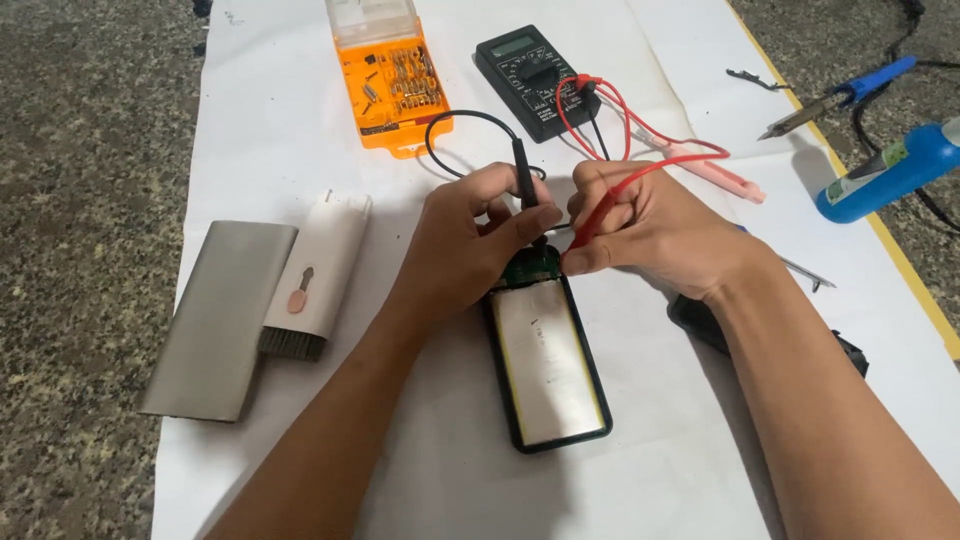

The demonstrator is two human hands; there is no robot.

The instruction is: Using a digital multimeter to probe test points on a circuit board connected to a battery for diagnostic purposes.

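An opened power bank (548, 360) lies on white paper, its silver battery cell showing in a black frame with a green circuit board (530, 268) at the far end. My left hand (465, 240) grips a black multimeter probe (524, 175), tip down at the board. My right hand (640, 230) pinches a red probe (600, 215), its tip also at the board. Black and red leads run back to a black multimeter (530, 75).
A grey metal shell (220, 315) and a white cleaning tool with a brush end (320, 270) lie left. An orange bit case (392, 80) sits at the back. A soldering iron (835, 98), a blue tube (885, 172), a pink tool (715, 170) and a black object (700, 320) lie right.
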